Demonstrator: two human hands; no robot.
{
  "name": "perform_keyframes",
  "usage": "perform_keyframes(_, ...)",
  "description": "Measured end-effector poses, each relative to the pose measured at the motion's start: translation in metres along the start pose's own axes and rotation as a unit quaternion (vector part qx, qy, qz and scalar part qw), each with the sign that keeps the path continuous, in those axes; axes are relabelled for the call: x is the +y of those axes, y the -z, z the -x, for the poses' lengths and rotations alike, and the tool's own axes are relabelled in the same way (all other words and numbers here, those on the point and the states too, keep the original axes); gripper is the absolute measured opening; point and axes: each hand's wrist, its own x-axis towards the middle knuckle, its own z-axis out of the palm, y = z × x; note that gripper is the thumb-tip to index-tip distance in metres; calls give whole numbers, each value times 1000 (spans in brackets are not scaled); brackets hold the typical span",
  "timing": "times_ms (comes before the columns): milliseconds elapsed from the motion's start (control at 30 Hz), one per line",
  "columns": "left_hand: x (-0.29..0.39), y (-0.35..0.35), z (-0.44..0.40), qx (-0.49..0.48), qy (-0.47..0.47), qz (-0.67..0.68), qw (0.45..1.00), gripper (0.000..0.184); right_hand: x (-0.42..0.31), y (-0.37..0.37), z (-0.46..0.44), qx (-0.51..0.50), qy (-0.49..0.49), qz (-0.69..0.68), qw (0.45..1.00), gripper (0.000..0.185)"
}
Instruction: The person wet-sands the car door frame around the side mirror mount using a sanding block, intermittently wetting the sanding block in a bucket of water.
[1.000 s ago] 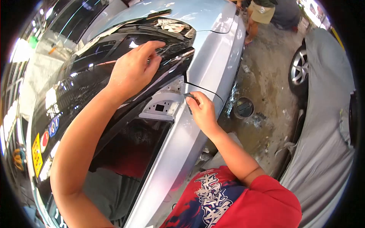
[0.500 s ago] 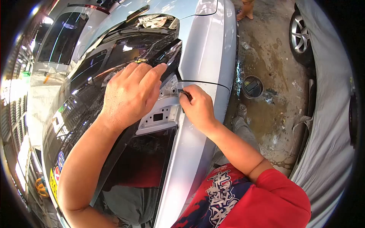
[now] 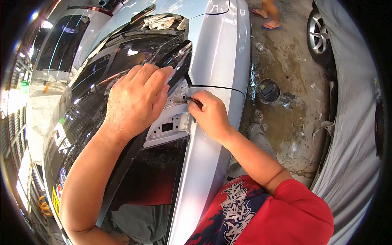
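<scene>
My left hand [image 3: 139, 98] is closed, its fingers curled over the edge of the windscreen pillar; whatever is under the fingertips is hidden. Just beyond it, a glossy black trim strip [image 3: 179, 59] slants up along the glass. My right hand [image 3: 208, 110] pinches a small thin black piece [image 3: 196, 102], its kind unclear, against the front corner of the silver car's door. Between both hands lies a bare metal mirror mount plate [image 3: 166, 126] with a square opening and several small holes. The dark side window [image 3: 151, 175] is below it.
A crumpled cloth [image 3: 159, 21] lies at the windscreen's base. On the wet concrete floor, a round tub [image 3: 268, 91] holds a dark block. A grey cover [image 3: 355, 122] drapes another car at right. Another person's feet [image 3: 269, 18] in flip-flops are at the top.
My right hand and the thin black piece have shifted slightly left along the door corner. The other person's feet have come further into view. My left hand stays nearly in place.
</scene>
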Motion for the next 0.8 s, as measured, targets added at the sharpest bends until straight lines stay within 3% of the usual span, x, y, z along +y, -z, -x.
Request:
perform_keyframes(433,-1,-1,0,-1,14,3,1000,36,16,-6,0,-1,56,-13,998,11)
perform_keyframes(800,-1,0,0,-16,22,7,1000,38,0,7,-22,-13,-6,-51,999,12)
